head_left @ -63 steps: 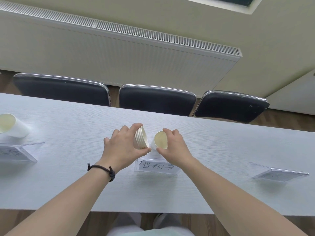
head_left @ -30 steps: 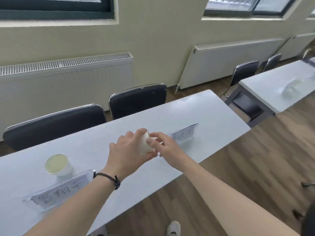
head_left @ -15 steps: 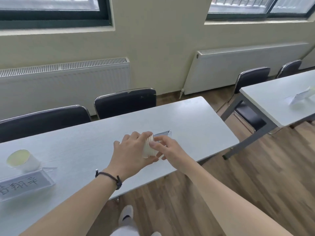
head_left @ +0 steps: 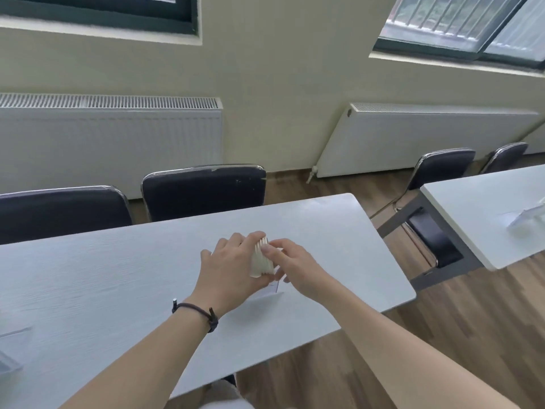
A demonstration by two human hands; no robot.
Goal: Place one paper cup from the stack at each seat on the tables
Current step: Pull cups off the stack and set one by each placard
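Left hand (head_left: 228, 271) clamped on paper cup stack (head_left: 261, 258) above tabletop (head_left: 103, 276); right hand (head_left: 298, 268) pinches its rim; name card (head_left: 269, 290) underneath, dark chair (head_left: 203, 191) behind.

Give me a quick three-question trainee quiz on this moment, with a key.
1. True or false: the left hand holds the cup stack.
2. The right hand's fingertips are at: A) the stack's rim end, B) the chair, C) the far table.
3. What partly hidden item lies on the near table beneath the hands?

Key:
1. True.
2. A.
3. A name card, mostly covered by the hands.
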